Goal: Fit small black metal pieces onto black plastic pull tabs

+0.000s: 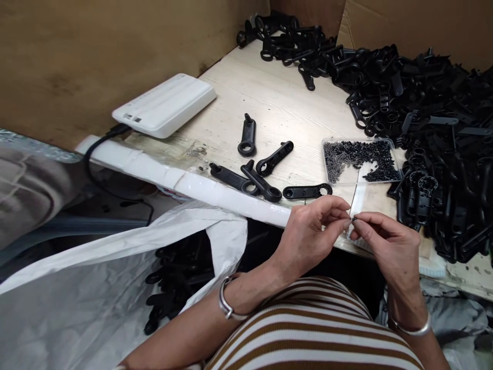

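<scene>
My left hand (310,231) and my right hand (391,244) meet fingertip to fingertip at the table's front edge, both in a pinch. A tiny dark part (353,219) shows between the right thumb and forefinger, touching the left fingertips. Whatever else the left fingers pinch is too small to make out. Just beyond them lies a shallow clear plastic box (362,182) with small metal pieces (336,163) at its left and small black pieces (379,159) at its right. Left of the box, a black plastic handle-shaped part (300,191) with a ring end lies flat.
Several more black handle parts (247,136) lie on the pale tabletop (231,92). A big heap of them (419,97) covers the back and right. A white power bank (165,105) with a black cable (89,169) sits at left. Below hangs a white bag (96,293) holding black parts.
</scene>
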Demonstrator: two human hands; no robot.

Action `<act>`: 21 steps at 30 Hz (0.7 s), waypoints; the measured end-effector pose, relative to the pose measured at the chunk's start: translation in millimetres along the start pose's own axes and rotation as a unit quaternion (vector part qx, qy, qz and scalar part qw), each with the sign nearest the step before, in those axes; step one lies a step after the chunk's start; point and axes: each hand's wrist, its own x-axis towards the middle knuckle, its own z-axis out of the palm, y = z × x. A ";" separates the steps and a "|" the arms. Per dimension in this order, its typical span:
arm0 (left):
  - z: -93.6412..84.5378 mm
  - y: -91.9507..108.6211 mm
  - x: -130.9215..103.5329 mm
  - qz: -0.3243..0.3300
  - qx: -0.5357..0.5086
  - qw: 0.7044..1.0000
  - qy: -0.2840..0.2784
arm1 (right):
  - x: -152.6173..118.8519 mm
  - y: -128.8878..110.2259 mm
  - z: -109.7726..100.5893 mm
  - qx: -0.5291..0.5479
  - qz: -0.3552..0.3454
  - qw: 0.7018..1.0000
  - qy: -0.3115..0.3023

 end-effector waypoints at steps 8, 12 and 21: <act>4.2 -1.2 0.2 0.005 -0.022 1.000 0.006 | -5.2 -4.0 0.5 -0.151 -0.137 0.979 0.026; 3.8 -2.2 -0.1 0.023 0.000 1.000 0.011 | -2.5 -2.4 -0.4 -0.206 -0.229 0.951 0.028; 2.6 -5.0 -0.7 0.042 0.054 0.998 0.002 | 2.1 -2.9 0.5 -0.226 -0.271 0.935 0.027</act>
